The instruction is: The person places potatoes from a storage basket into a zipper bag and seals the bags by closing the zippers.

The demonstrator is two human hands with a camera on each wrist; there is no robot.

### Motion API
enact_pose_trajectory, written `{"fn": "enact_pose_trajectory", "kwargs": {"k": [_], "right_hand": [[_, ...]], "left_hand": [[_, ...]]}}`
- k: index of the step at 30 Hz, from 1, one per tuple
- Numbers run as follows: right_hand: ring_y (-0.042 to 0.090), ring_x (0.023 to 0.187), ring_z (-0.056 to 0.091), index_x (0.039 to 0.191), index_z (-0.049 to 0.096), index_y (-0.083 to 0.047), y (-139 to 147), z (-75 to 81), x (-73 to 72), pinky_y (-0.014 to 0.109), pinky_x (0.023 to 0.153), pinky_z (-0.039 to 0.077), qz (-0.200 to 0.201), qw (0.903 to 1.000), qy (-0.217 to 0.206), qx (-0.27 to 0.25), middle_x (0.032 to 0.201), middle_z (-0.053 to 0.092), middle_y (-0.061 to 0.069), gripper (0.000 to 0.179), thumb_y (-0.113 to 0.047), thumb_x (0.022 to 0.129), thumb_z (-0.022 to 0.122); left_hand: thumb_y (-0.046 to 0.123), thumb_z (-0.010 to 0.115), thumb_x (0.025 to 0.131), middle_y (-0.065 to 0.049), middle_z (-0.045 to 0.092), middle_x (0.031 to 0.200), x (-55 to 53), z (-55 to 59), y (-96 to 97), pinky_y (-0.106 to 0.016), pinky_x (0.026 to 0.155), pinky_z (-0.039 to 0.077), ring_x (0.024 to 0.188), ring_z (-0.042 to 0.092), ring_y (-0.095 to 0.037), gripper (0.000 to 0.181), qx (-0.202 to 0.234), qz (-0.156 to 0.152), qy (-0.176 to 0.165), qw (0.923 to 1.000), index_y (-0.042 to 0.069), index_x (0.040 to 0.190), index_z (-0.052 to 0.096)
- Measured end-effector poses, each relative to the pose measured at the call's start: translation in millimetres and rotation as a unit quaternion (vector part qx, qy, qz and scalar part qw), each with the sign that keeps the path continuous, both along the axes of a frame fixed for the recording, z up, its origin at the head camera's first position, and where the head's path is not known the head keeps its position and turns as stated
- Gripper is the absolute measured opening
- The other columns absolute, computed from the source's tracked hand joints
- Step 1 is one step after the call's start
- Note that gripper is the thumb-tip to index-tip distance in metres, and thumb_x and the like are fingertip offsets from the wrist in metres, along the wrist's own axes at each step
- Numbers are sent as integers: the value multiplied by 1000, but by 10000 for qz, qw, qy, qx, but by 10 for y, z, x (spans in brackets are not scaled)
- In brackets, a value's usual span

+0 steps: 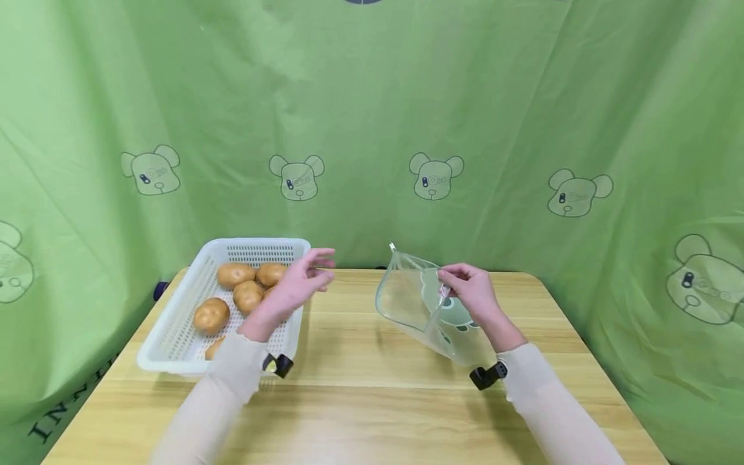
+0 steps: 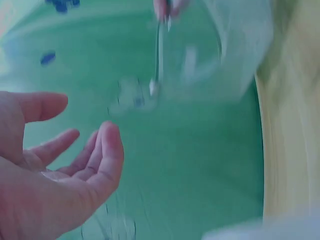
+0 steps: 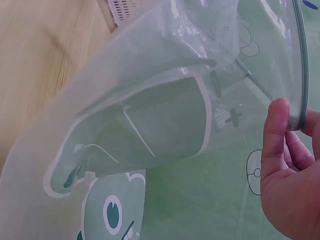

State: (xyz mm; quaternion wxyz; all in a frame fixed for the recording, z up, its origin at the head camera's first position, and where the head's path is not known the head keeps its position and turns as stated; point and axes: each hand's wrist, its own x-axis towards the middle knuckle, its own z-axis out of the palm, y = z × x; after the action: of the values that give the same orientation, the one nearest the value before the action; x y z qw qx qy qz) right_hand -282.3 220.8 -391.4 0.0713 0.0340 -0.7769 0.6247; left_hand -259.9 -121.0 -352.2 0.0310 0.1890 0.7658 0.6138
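Note:
Between thumb and fingers, my right hand (image 1: 472,292) pinches the rim of a clear zip bag (image 1: 407,290) with a green cartoon print. The bag hangs over the table with its mouth spread apart, facing left. In the right wrist view the thumb and fingertips grip the bag's dark zip edge (image 3: 302,65). My left hand (image 1: 302,278) hovers over the right side of a white plastic basket (image 1: 152,349), its fingers loosely bent and holding nothing. Several brown potatoes (image 1: 212,316) lie in the basket, some partly hidden by the left hand and forearm.
The wooden table (image 1: 360,413) carries the basket at its left. A green curtain (image 1: 360,116) with printed bear heads hangs behind the table and along both sides. Each wrist wears a small black camera, such as the one on the right wrist (image 1: 488,375).

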Motion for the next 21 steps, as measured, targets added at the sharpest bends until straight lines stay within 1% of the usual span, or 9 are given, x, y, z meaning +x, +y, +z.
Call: {"fn": "enact_pose_trajectory", "kwargs": {"k": [3,5,7,10,12,14,15,19,21], "right_hand": [[8,63,61,110,58,12,15,-3,-8,24,63,55,8,10000,-24,4,77,64,-1,34,-15,90,65],[8,64,60,110,58,12,25,-3,-11,24,63,55,10,10000,-35,9,77,64,-1,34,-15,90,65],[7,64,60,110,58,12,39,-6,-13,24,62,55,-3,10000,-24,27,78,64,-1,34,-15,90,65],[7,64,60,110,59,11,60,-8,-9,23,62,55,-17,10000,12,72,79,64,-1,35,-16,90,66],[7,65,60,110,59,11,73,-7,-6,23,62,55,-22,9999,25,116,80,65,-1,35,-17,90,66],[7,65,60,110,59,11,86,-2,1,23,62,54,-18,9999,21,147,80,65,0,35,-17,90,66],[7,65,59,111,59,11,94,1,4,23,62,54,-21,9999,12,153,81,65,0,35,-17,90,66],[8,65,59,111,59,10,101,12,7,23,61,54,-20,9999,-15,139,84,66,5,35,-16,90,66],[8,65,59,111,59,10,104,19,5,22,61,54,-5,9999,-7,119,86,66,8,35,-16,90,66]], "left_hand": [[-1,54,91,-26,46,130,-171,-15,-220,-42,89,49,112,51,-38,52,8,49,-25,10000,-2,140,36],[0,55,90,-26,46,131,-265,-24,-353,-45,91,48,114,49,-40,54,-92,138,-99,9998,-2,140,35],[1,56,90,-26,45,132,-352,-47,-476,-46,92,47,116,47,-41,56,-259,156,-140,9994,-1,141,34],[6,59,90,-25,45,133,-453,-89,-643,-46,93,46,118,46,-40,57,-714,155,-108,9973,1,142,35],[7,61,90,-25,45,133,-511,-126,-735,-46,93,46,119,46,-41,57,-978,81,-67,9952,0,141,36],[9,62,89,-26,47,132,-560,-169,-810,-47,94,45,118,47,-41,57,-1347,-11,66,9909,-1,140,37],[9,63,88,-25,47,132,-583,-193,-834,-47,95,44,118,47,-41,57,-1461,-64,63,9892,-1,139,38],[15,64,89,-25,47,132,-646,-297,-924,-49,96,43,115,50,-39,58,-2021,-272,136,9789,-1,138,40],[16,64,89,-25,46,132,-666,-341,-952,-50,97,42,114,50,-40,57,-2140,-354,97,9761,-2,138,41]]}}
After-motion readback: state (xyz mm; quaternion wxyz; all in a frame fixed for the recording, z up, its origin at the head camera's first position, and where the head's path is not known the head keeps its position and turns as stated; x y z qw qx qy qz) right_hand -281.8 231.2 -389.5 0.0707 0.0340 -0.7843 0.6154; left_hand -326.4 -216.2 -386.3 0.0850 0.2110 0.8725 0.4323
